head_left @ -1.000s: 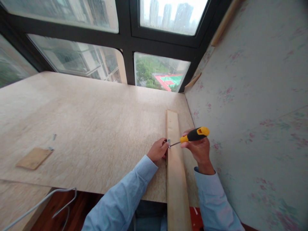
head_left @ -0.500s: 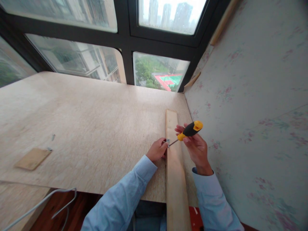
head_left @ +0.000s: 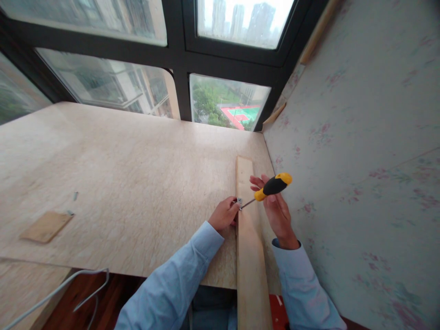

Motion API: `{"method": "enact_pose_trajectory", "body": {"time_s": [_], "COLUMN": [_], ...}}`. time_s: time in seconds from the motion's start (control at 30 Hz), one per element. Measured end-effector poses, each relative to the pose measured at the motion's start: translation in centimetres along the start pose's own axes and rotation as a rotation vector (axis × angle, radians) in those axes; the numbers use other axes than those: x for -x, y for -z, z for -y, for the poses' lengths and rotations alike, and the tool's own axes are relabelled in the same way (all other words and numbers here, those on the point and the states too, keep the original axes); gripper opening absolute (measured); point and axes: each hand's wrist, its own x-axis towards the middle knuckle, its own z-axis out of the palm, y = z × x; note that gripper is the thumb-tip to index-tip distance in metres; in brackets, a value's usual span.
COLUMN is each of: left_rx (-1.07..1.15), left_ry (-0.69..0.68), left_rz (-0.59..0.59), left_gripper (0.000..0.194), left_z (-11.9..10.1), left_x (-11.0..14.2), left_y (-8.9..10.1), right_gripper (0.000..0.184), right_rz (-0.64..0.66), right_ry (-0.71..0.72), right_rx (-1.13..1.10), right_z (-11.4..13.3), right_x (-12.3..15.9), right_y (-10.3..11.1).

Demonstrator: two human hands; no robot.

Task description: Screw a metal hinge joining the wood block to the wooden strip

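Observation:
A pale wooden board lies lengthwise on the stone-patterned ledge, its near end reaching past the front edge. My left hand is closed at the board's left side, fingertips pinching a small metal bracket against the wood. In my right hand is a screwdriver with a yellow and black handle, held between thumb and fingers, some fingers stretched out behind it. The tilted shaft runs down left, and its tip meets a screw at the bracket, close to my left thumb.
On the ledge at left lie a thin wooden plate and small screws. A white cable hangs at the lower left. Floral-papered wall rises close on the right; dark-framed windows stand behind.
My right hand has turned slightly around the screwdriver, and its wrist has shifted a little left. The handle end has tipped slightly right. My left hand stays at the bracket.

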Motion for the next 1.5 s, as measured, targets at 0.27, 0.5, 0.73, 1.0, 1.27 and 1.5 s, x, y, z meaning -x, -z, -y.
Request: {"method": "enact_pose_trajectory", "body": {"time_s": [0.27,0.5,0.73,1.0,1.27,1.5], "left_rx": [0.006,-0.014,-0.001,-0.010,-0.037,-0.022], "left_ry": [-0.005,0.002,0.001,-0.011,-0.004,0.024], "left_rz": [-0.004,-0.007,-0.003,-0.006,-0.019,-0.044], "left_gripper": [0.028,0.032,0.031,0.032,0.035,0.033], "left_z": [-0.2,-0.2,-0.3,-0.3,-0.2,0.0], "left_x": [0.2,0.2,0.2,0.2,0.1,-0.1], "left_y": [0.0,0.0,0.0,0.0,0.0,0.0], "right_gripper": [0.030,0.038,0.055,0.035,0.038,0.051], "right_rz": [-0.076,-0.227,0.083,-0.042,-0.195,0.117], "right_ry": [-0.012,0.082,0.000,-0.033,0.075,-0.018], "right_rx": [-0.033,-0.002,-0.113,-0.059,0.006,-0.192], "right_z": [-0.3,-1.1,-0.8,-0.3,-0.7,-0.2], "right_x": [0.1,-0.4,-0.2,0.1,-0.7,-0.3], "right_y": [0.4,0.7,0.9,0.9,1.1,1.3]}}
